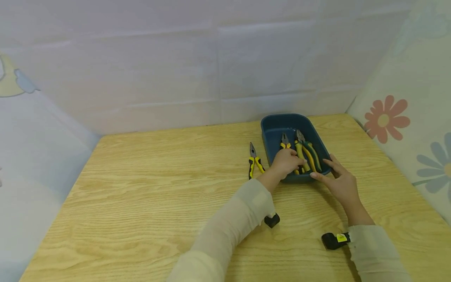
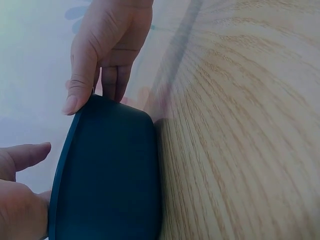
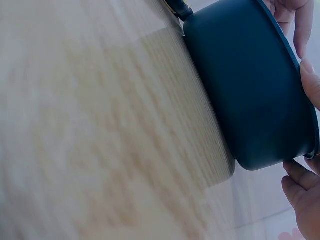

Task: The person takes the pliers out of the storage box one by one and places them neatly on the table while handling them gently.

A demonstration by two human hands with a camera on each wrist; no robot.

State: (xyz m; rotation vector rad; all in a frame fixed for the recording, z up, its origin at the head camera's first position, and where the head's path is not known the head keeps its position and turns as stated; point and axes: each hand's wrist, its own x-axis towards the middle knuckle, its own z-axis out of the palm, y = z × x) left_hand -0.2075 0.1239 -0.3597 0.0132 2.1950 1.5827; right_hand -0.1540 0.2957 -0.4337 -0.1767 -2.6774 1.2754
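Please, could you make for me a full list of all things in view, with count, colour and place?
Tray: one, dark blue, on the table's far right
Pliers inside tray: at least two, grey heads, yellow and green or dark handles; partly covered
Loose pliers: one, yellow-black handles, left of tray
Table: one, light wood-grain
Wall covering: pale, behind and beside table
Printed flowers: two, red and blue, right wall
Wrist devices: two, black, near cuffs
Sleeves: two, pale, on both arms
Left hand: one, bare, over the tray
Right hand: one, bare, gripping tray's near right corner
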